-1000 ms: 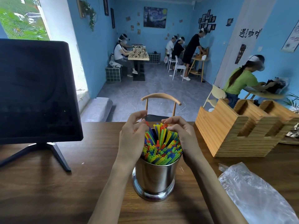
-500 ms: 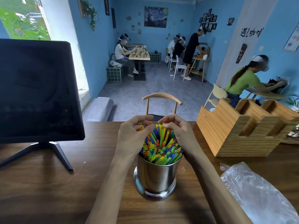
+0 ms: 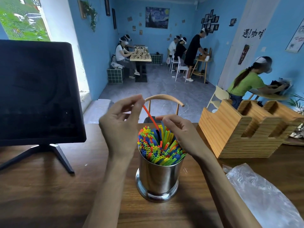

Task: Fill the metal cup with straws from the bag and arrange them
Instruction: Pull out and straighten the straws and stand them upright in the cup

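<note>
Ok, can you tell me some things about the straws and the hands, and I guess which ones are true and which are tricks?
1. The left hand pinches a red straw that sticks up above the other straws. True.
2. The metal cup lies tipped over on the table. False: it stands upright, packed with straws.
3. The right hand holds the plastic bag. False: the bag lies on the table to the right, and the right hand is at the straws by the cup's rim.
4. A dark screen stands on the left of the table. True.
5. All the straws are green. False: they are red, blue, yellow and green.
</note>
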The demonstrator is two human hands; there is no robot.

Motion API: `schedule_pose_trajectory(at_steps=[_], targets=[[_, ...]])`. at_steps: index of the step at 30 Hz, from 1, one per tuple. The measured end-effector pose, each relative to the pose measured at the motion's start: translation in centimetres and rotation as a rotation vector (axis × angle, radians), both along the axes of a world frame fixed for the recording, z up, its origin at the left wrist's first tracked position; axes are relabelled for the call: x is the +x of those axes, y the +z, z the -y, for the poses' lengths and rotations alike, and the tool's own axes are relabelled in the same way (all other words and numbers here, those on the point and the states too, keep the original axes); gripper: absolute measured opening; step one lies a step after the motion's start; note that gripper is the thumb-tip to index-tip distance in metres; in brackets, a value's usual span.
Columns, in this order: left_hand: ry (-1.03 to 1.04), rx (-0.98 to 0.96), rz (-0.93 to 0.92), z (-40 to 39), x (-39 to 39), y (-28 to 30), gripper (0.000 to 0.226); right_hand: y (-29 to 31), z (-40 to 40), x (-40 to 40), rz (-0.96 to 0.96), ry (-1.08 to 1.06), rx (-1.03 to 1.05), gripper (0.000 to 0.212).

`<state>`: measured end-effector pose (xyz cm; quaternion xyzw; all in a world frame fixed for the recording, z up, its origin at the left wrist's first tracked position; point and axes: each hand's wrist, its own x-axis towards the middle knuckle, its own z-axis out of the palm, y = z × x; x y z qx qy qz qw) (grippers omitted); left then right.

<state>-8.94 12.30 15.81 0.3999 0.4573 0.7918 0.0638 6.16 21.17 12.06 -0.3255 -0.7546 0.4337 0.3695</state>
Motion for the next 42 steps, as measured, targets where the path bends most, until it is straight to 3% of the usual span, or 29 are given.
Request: schedule_pose_trajectory(at_steps=[5, 8, 17, 24, 28, 32, 37, 39, 42], targets=[[0.039, 0.24, 0.105, 1.7, 0.4, 1.8, 0.007, 0.7, 0.2, 0.2, 0.037, 0.01, 0.144, 0.029], [-0.018, 0.281, 0.137, 2.4, 0.7, 2.1, 0.009, 0.8, 0.1, 0.4, 0.044, -0.009, 0.144, 0.04], [-0.263, 0.107, 0.084, 1.9, 1.0, -0.1, 0.019, 3.6, 0.4, 0.1, -0.556, -0.035, -0.262, 0.041], [-0.48, 0.03, -0.028, 1.7, 0.9, -1.0, 0.024, 4.8, -0.3, -0.2, -0.782, -0.218, -0.262, 0.032], [-0.512, -0.145, -0.272, 1.4, 0.1, -1.6, 0.037, 5.5, -0.8, -0.1, -0.921, -0.285, -0.241, 0.041], [-0.304, -0.372, -0.577, 0.7, -1.2, -2.6, 0.053, 5.0, -1.2, 0.3, -0.664, -0.354, 0.141, 0.043], [-0.239, -0.579, -0.775, 0.8, -2.1, -3.1, 0.012, 3.8, -0.1, -0.1, -0.192, -0.159, 0.284, 0.043], [-0.266, -0.612, -0.815, 0.9, -2.1, -3.1, 0.013, 2.8, -0.1, -0.3, 0.051, -0.108, 0.335, 0.03], [-0.257, -0.622, -0.843, 0.7, -1.8, -3.4, 0.028, 1.7, -0.3, -0.5, 0.217, -0.083, 0.378, 0.005]])
